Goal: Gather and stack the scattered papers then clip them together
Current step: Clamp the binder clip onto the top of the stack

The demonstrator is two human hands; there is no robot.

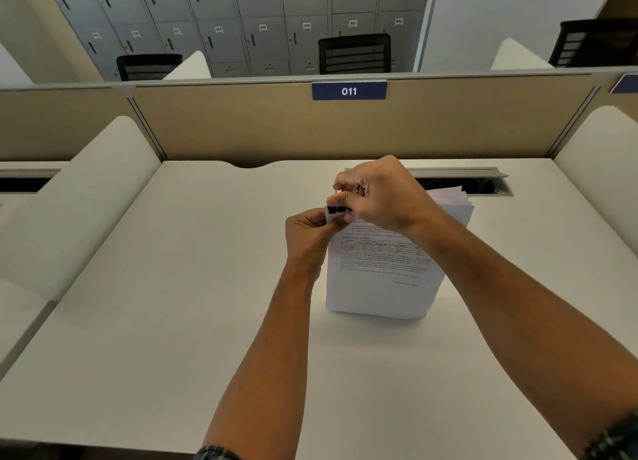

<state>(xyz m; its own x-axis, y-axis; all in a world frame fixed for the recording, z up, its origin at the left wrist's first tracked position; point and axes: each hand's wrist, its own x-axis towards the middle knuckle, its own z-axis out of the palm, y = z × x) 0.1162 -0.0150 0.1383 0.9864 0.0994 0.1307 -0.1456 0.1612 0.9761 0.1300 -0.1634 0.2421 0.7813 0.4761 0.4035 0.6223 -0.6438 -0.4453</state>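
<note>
My left hand [307,233] pinches the top left corner of the paper stack [379,276], which stands tilted on the desk [172,287], long axis running away from me. Right hand [379,197] is nearer the binder clip [340,209], fingers squeezing its wire handles right at that corner. The clip looks seated over the edge; I'd say releasing comes next.

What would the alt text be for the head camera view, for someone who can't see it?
Two bare hands fit a black binder clip onto the top left corner of a stack of printed papers on a pale desk: the left hand pinches the corner, the right hand works the clip's wire handles. A beige partition behind bears a "011" sign.
</note>
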